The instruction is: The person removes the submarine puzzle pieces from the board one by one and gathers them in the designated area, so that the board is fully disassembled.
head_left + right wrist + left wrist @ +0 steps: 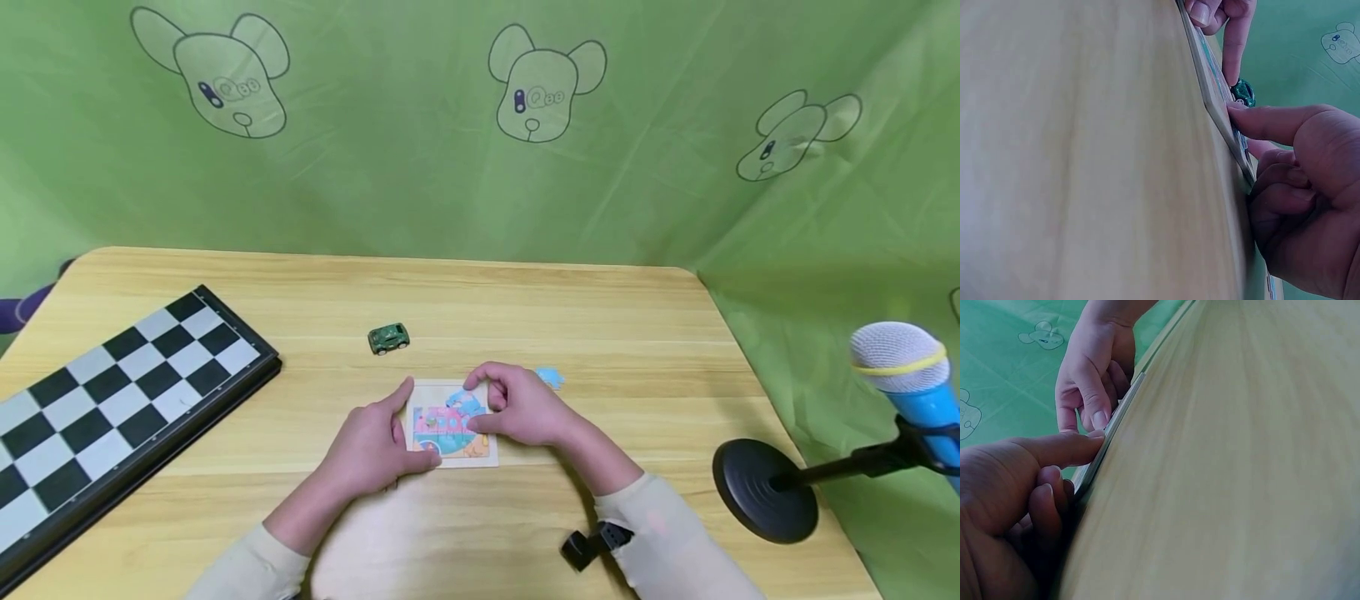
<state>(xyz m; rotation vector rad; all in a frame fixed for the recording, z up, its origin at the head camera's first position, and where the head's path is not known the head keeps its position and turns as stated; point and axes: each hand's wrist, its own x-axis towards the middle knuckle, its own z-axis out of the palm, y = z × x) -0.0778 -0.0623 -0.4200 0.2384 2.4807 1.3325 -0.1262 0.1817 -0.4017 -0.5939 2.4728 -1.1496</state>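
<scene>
A small picture puzzle board (418,393) with a pale frame and pink, teal and orange printing lies on the table in the head view. My left hand (367,450) holds its left side, the thumb at the lower edge and the index finger stretched toward the upper left corner. A blue puzzle piece (467,403) shows in the board's upper right part. My right hand (525,404) pinches at this piece, index finger above and thumb below, with the other fingers curled. In the right wrist view, the right thumb (1272,122) rests on the board's face.
Another light-blue piece (550,377) lies just beyond the right hand. A green toy car (388,338) stands behind the board. At left is a black-and-white checkered board (138,367). A blue microphone (911,392) on a round black stand (765,492) is at right.
</scene>
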